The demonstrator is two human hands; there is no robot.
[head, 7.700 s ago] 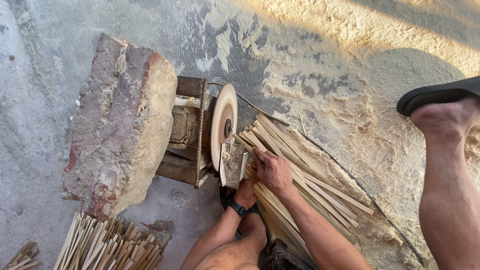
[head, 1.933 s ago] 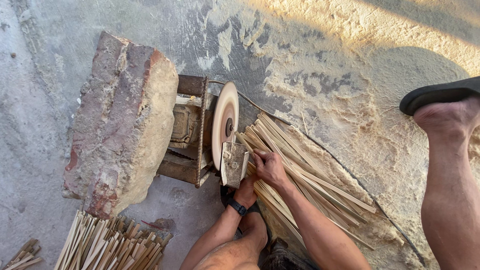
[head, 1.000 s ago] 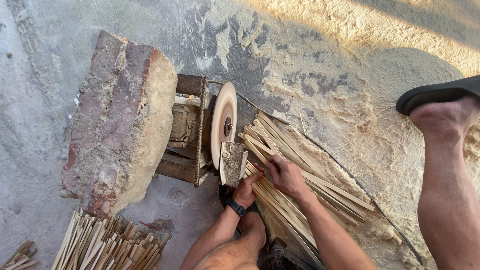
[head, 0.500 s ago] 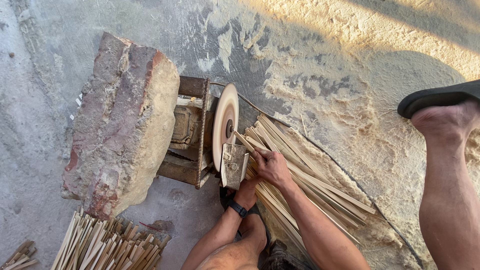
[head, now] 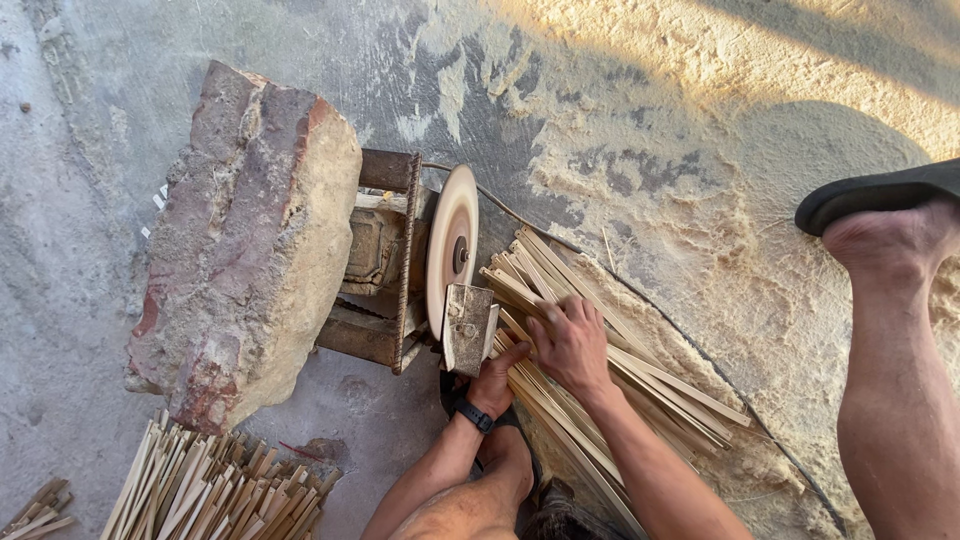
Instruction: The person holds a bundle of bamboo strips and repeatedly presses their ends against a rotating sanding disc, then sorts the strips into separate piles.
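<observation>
A round sanding disc (head: 451,243) stands on edge on a rusty metal motor frame (head: 385,260). Below the disc sits a small wooden rest block (head: 468,328). My left hand (head: 497,373), with a black watch on the wrist, is just under that block, thumb reaching toward it. My right hand (head: 571,343) lies on a pile of thin bamboo sticks (head: 610,375) to the right of the disc, fingers curled over a few sticks near their disc-side ends.
A large reddish stone slab (head: 245,240) leans on the motor frame at left. More cut sticks (head: 215,485) lie at the bottom left. My right leg and foot in a black sandal (head: 880,195) are at far right. A cable (head: 560,240) runs across dusty ground.
My right hand drew back down the stick pile a second ago, then returned toward the disc and the rest block. The left hand has stayed under the block.
</observation>
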